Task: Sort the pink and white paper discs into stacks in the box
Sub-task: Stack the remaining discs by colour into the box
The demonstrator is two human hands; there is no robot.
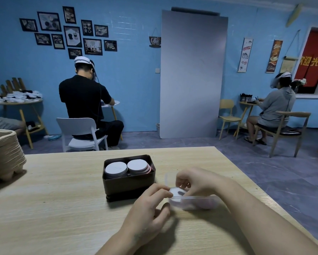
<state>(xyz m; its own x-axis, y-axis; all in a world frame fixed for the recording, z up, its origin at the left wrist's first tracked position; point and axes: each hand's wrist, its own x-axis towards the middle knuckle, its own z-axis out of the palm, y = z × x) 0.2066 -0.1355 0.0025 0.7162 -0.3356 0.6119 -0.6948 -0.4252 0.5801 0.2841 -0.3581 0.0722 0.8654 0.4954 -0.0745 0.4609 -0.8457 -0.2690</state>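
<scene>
My left hand (pixel 151 203) and right hand (pixel 193 181) pinch one white disc (pixel 177 191). It looks light and flimsy, so I'd grip its rim gently.

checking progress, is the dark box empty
No, a left stack and a right stack of discs stand side by side in the dark box.

Two disc stacks (pixel 116 169) (pixel 138 166), one box (pixel 128 184)

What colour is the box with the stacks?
The box is dark brown, almost black; head view.
</scene>
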